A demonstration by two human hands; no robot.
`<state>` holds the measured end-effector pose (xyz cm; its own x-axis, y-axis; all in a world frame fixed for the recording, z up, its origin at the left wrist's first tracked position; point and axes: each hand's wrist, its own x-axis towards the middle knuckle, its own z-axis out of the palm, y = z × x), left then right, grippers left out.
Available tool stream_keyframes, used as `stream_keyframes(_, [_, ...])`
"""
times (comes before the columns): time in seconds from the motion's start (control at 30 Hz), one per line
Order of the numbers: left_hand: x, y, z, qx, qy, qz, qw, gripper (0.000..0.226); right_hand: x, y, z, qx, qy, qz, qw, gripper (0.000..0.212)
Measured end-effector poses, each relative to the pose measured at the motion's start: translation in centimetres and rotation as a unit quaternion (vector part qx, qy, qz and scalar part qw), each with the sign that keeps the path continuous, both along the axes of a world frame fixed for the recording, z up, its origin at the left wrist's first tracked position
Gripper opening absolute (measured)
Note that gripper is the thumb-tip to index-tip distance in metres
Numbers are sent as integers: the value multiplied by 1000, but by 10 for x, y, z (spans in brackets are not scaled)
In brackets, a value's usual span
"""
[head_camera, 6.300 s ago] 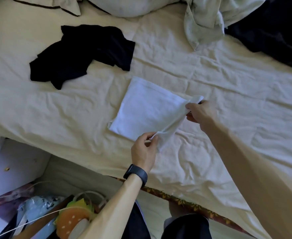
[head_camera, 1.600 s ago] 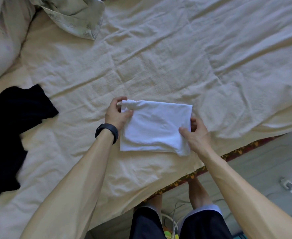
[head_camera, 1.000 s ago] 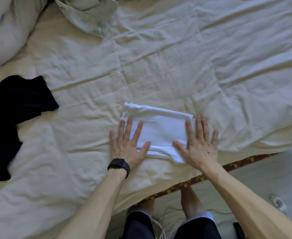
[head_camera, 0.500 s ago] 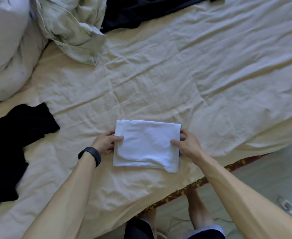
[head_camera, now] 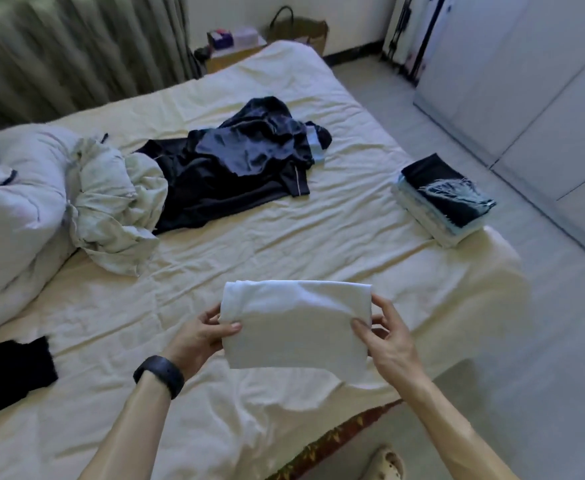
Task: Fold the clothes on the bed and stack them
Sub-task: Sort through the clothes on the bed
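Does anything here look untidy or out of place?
The folded white garment, held between left hand and right hand, sags at its lower right corner. The dark clothes lie crumpled, not yet folded.

Matt white cloth garment (head_camera: 296,327); creased cotton bedsheet (head_camera: 284,233)

Your bed (head_camera: 284,244) holds a dark clothes heap (head_camera: 242,164) touching a pale crumpled garment (head_camera: 114,209). A folded stack (head_camera: 443,202) sits near its right edge, a black garment (head_camera: 10,368) at your near left.
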<state>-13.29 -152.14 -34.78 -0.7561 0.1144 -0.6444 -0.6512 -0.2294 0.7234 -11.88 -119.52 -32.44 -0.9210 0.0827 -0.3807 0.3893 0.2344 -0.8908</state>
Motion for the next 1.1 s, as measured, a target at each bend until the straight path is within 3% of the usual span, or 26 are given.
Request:
stream_keyframes(0.1, [-29,85,57,-14,56,-18,998,65,-9,79,55,-7,42,-25,999,42])
stream_keyframes(0.2, [-63,158,103,-33,91,-50,994,52,-15,145,94,-13,60,-76,995,43])
stream_keyframes(0.43, [-148,266,166,-97,136,-136,977,37,-43,228,120,-51,70,-194,977,37])
stream_keyframes(0.73, [-243,330,164,-183,149,-233,943,37,-91,256,91,-101,43,-287,951,33])
stream_keyframes(1.1, [-379,395,107,-270,113,-320,901,25,-190,285,25,-197,-52,-349,915,30])
